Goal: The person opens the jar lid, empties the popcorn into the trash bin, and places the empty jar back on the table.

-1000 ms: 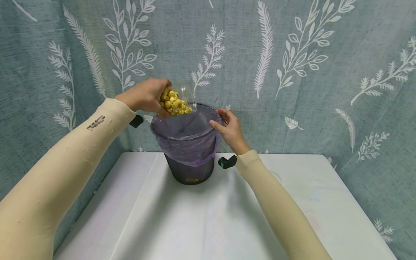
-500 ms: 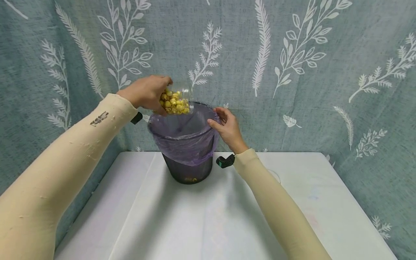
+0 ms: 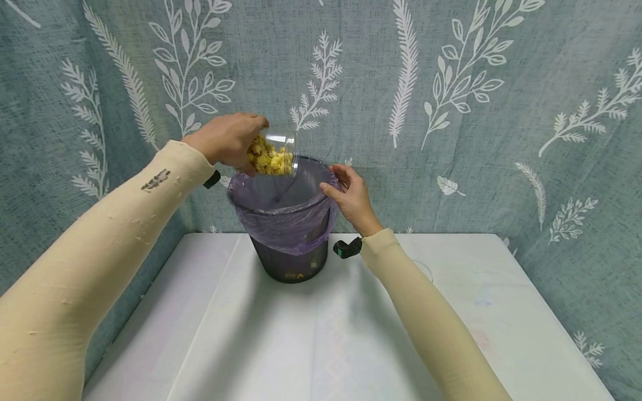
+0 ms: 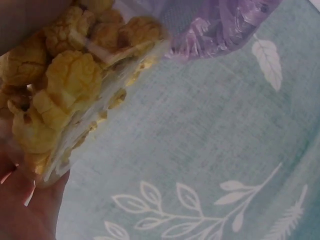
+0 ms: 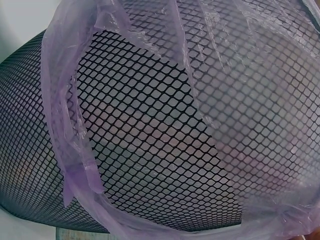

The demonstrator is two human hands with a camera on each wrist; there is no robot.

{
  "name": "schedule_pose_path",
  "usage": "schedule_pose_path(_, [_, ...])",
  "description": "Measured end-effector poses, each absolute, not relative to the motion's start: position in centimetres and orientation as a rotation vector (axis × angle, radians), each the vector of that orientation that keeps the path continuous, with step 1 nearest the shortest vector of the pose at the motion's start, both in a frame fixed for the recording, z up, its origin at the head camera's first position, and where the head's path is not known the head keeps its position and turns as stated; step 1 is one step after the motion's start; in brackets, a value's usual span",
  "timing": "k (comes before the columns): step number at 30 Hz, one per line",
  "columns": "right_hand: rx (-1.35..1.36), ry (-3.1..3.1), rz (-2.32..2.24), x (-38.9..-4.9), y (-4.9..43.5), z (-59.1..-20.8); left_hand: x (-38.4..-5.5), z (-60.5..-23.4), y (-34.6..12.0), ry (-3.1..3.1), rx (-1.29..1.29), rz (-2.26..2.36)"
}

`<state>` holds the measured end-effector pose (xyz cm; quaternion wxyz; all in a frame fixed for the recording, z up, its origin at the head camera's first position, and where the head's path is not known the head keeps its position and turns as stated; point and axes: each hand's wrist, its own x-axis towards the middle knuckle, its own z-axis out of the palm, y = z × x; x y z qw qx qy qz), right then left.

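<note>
My left hand [image 3: 228, 139] grips a clear jar [image 3: 280, 137] lying on its side above the wastebasket. Yellow popcorn [image 3: 271, 159] fills the lower part of the jar, and its mouth faces right. In the left wrist view, popcorn [image 4: 75, 80] shows large through the clear wall, with fingers [image 4: 32, 210] below. The black mesh wastebasket [image 3: 288, 267] stands upright, lined with a purple plastic bag [image 3: 283, 234] folded over its rim. At the right of that rim, my right hand [image 3: 353, 200] holds on with thumb and fingers. Mesh [image 5: 150, 115] and bag dominate the right wrist view.
A white table [image 3: 326, 334] carries the wastebasket near its back edge. Behind and at both sides hangs a grey-green curtain [image 3: 361, 83] with white leaf patterns. Some yellowish bits [image 3: 296, 275] show through the mesh at the wastebasket's bottom.
The jar has risen slightly and its mouth has tipped up a little. Popcorn has shifted inside it. A small yellowish spot now shows low in the mesh. My right hand stays at the rim.
</note>
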<state>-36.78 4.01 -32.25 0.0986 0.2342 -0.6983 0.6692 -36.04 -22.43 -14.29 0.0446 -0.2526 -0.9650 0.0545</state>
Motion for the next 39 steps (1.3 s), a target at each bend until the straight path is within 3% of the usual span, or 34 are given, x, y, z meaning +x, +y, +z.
schedule_pose_path(39, [0.692, -2.069, 1.978, -36.72, 4.06, -32.13, -36.08, -14.92, -21.88, -2.917, -0.800, 0.212])
